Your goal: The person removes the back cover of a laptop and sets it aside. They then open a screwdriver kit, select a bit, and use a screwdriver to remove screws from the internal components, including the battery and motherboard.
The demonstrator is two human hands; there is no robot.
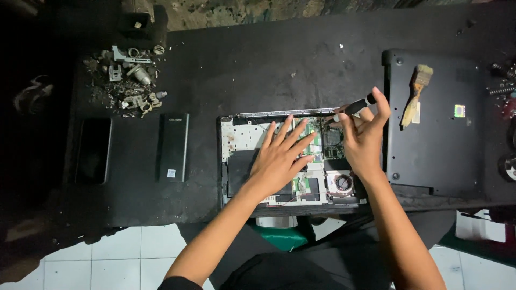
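At the far left of the black table [242, 59], a dark phone [93, 151] is laid flat, with a pile of metal scraps [130, 80] behind it and a slim black battery pack [173, 146] just beside it. In the middle, an opened laptop [236, 139] is seen with its boards bared. The left hand [279, 161] is pressed flat on it, fingers spread and released. The right hand [363, 137] is closed around a black screwdriver [352, 109], whose tip is set against the laptop's upper edge. Further right, a brush [415, 94] is rested on a detached black cover [435, 129].
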